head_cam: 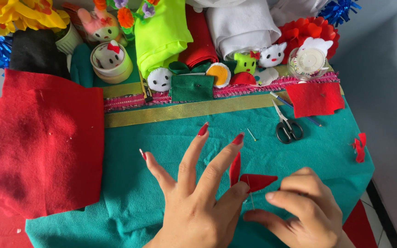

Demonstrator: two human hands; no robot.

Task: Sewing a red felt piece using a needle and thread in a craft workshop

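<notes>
**Red felt piece pinned under two hands on the teal cloth**

Teal felt (171, 151) covers the table, and everything below is placed from the scissors (288, 128) lying on it. Down and to the left of the scissors, near the front edge, sits a small red felt piece (256, 180), a pointed shape whose long axis runs roughly left to right, tip toward the right. A second red flap (235, 169) stands up at its left end.

The left hand (194, 202) lies left of the piece, fingers spread wide, with one finger pressing the left end of the felt. The right hand (304, 206) is directly below the scissors and just right of the piece, thumb and forefinger pinched narrow on what looks like a thin needle (252, 198) at the felt's lower edge. Both hands touch or nearly touch the piece; the right is at its tip.

Far left of the scissors lies a large red felt sheet (42, 138). Above them, a red square (314, 98); beyond, a gold ribbon (184, 110) and small felt toys (244, 64).
</notes>
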